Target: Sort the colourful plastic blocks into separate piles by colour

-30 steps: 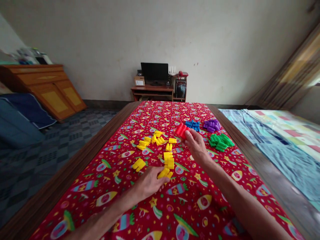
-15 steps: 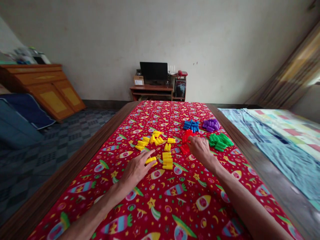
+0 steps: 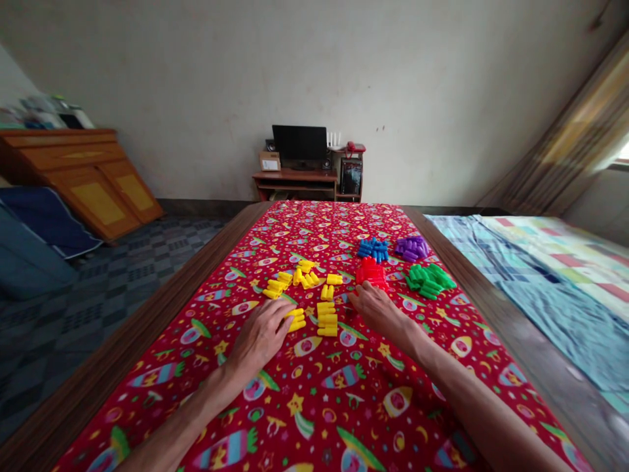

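A red patterned cloth (image 3: pixel 314 223) covers the table, with small plastic pegs sorted by colour on it. My left hand (image 3: pixel 260 334) lies palm down, its fingertips against a few yellow pegs (image 3: pixel 296 320). Just right of them stands a neat stack of yellow pegs (image 3: pixel 327 319), and a looser yellow cluster (image 3: pixel 295 278) lies farther off. My right hand (image 3: pixel 378 314) rests empty just in front of a red peg pile (image 3: pixel 372 273). Beyond it lie blue pegs (image 3: pixel 373 249), purple pegs (image 3: pixel 411 248) and green pegs (image 3: pixel 429 280).
The cloth lies on a wooden table with a brown edge (image 3: pixel 147 328). A patterned bedsheet (image 3: pixel 555 295) lies to the right. A low desk with a monitor (image 3: pixel 299 145) stands against the far wall, and a wooden cabinet (image 3: pixel 81 183) stands at left.
The red pegs have drawn together into one compact pile. My right hand has slid back toward me, away from them. My left hand has moved from the front yellow pegs to the small group.
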A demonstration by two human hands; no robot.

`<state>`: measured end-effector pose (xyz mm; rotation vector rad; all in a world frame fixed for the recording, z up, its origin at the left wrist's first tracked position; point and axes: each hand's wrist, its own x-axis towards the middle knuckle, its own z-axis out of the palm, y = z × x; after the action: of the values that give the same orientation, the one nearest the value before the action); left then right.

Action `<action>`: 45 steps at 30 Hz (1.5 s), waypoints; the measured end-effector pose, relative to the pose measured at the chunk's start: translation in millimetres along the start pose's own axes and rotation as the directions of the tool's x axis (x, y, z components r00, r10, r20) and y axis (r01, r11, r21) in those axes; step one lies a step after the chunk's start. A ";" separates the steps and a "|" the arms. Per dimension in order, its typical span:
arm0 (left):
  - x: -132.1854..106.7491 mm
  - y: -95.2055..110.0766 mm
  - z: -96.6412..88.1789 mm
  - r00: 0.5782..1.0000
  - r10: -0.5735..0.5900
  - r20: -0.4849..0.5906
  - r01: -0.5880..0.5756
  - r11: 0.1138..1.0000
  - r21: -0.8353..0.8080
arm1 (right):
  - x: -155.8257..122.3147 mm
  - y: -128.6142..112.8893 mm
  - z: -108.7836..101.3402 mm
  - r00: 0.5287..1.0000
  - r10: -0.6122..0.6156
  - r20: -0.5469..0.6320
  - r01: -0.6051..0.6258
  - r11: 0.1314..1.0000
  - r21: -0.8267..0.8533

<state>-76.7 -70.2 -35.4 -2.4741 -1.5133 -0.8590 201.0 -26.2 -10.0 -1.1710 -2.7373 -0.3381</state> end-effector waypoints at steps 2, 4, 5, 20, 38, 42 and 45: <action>0.4 1.2 -0.8 1.000 0.007 -0.008 -0.007 1.000 -0.004 | 3.1 -0.4 0.4 1.000 -0.030 0.009 0.030 0.999 -0.029; 1.0 2.1 -1.9 1.000 0.014 -0.017 -0.014 1.000 -0.004 | 7.6 0.5 1.0 1.000 -0.009 -0.007 0.008 0.999 -0.037; 1.2 2.3 -2.2 1.000 0.018 -0.021 -0.018 1.000 -0.004 | 9.9 1.7 1.4 0.999 0.025 -0.024 -0.025 0.999 -0.026; -2.5 -5.7 4.2 0.999 -0.003 -0.040 0.002 1.000 -0.025 | 16.2 26.5 -8.2 0.848 0.517 -0.117 -0.502 0.854 0.140; -1.0 -7.2 0.8 1.000 0.005 0.005 -0.004 0.996 -0.087 | -10.3 -43.7 -11.8 0.979 -0.065 -0.194 0.144 0.894 0.425; 3.6 5.3 -7.5 0.996 0.067 -0.051 -0.076 0.981 -0.178 | -33.5 -10.2 -29.3 0.990 0.073 -0.117 -0.008 0.875 0.483; 6.2 19.3 -9.0 0.998 0.052 -0.030 -0.058 0.962 -0.268 | -70.5 26.9 -32.5 0.963 0.265 -0.049 -0.217 0.872 0.439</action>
<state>-61.9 -78.2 -21.1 -2.6655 -1.3947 -1.1480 270.4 -65.6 9.8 -1.2955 -2.3587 0.2214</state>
